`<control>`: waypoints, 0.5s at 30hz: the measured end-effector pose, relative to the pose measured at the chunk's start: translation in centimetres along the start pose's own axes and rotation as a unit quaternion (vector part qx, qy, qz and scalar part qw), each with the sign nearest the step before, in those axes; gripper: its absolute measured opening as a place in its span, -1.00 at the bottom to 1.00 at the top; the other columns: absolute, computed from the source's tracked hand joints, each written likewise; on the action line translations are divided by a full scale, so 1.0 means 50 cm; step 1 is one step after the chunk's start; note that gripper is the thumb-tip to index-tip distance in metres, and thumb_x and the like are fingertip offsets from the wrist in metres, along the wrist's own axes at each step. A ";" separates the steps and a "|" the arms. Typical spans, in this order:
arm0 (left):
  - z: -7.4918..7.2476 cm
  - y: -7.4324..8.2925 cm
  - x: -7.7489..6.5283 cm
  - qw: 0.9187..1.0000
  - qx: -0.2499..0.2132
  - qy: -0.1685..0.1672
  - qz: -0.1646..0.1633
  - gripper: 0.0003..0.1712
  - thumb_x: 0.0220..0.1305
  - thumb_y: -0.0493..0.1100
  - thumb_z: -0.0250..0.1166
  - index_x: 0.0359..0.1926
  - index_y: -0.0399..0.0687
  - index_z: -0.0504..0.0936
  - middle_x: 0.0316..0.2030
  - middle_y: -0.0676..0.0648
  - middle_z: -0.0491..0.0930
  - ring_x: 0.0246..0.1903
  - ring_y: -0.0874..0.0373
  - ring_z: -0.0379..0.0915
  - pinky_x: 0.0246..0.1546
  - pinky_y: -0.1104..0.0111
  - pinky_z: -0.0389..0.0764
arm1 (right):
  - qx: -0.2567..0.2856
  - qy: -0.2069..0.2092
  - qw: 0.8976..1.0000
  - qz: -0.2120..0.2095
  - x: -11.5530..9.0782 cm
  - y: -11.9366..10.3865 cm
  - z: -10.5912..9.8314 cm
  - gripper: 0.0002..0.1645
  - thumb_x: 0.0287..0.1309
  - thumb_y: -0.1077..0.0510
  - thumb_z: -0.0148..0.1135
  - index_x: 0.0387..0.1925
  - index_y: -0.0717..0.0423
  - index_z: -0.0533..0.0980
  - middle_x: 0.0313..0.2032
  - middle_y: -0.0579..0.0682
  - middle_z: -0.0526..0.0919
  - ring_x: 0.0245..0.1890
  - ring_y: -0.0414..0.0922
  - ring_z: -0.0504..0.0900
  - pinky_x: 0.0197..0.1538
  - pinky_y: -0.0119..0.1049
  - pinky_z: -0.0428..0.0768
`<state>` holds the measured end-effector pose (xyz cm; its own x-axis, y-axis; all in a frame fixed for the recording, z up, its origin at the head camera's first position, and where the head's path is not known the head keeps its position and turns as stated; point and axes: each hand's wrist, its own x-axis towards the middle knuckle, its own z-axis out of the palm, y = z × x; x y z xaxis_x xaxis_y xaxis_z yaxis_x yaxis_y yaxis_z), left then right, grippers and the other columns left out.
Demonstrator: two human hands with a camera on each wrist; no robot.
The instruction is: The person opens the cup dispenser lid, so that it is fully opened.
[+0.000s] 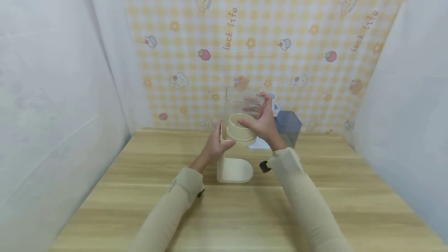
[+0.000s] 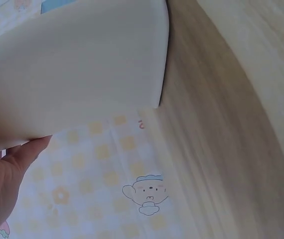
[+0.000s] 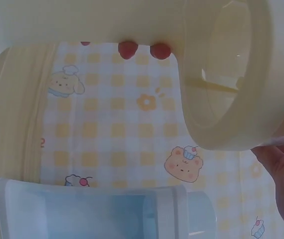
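My left hand grips the cream stand high on its left side, the thumb lying across the front edge and the other fingers wrapped behind; in the right wrist view, fingertips poke out past its edge. My right hand holds the clear tub just above and behind the stand's round ring, thumb in front over the ring, fingers spread along the far side and showing through the plastic. Whether the tub touches the ring, I cannot tell. The stand is upright in front of me over the table, its rounded base facing right. The blue box stands behind my right hand, before the checked cloth. Beige sleeves cover both my forearms.
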<state>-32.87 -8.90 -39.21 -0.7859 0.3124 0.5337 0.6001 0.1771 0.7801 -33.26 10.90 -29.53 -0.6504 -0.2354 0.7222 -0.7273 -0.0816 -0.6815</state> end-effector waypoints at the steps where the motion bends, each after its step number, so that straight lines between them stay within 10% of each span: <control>1: -0.001 0.001 -0.001 1.000 0.002 0.002 0.002 -0.04 0.22 0.04 0.26 0.50 -0.11 -0.01 0.18 -0.24 0.44 0.11 -0.12 0.45 0.14 0.00 0.51 | 0.000 -0.004 1.000 0.005 0.001 0.002 -0.001 0.00 -0.09 0.31 0.57 0.19 -0.06 0.04 0.27 0.39 0.36 0.05 0.37 0.53 0.11 0.27 0.49; 15: 0.001 0.006 0.001 0.999 0.032 0.013 0.032 0.12 0.18 0.30 0.18 0.49 -0.30 -0.06 0.06 -0.24 0.55 -0.05 -0.06 0.56 0.00 0.13 0.61 | -0.004 -0.016 1.000 0.021 0.002 -0.009 -0.003 0.02 -0.13 0.50 0.47 0.19 0.01 0.02 0.29 0.41 0.27 0.08 0.26 0.55 0.09 0.18 0.55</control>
<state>-32.70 -8.78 -38.95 -0.7485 0.3016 0.5906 0.6571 0.2171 0.7218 -33.03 11.04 -29.14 -0.6735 -0.2695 0.6883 -0.7010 -0.0628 -0.7104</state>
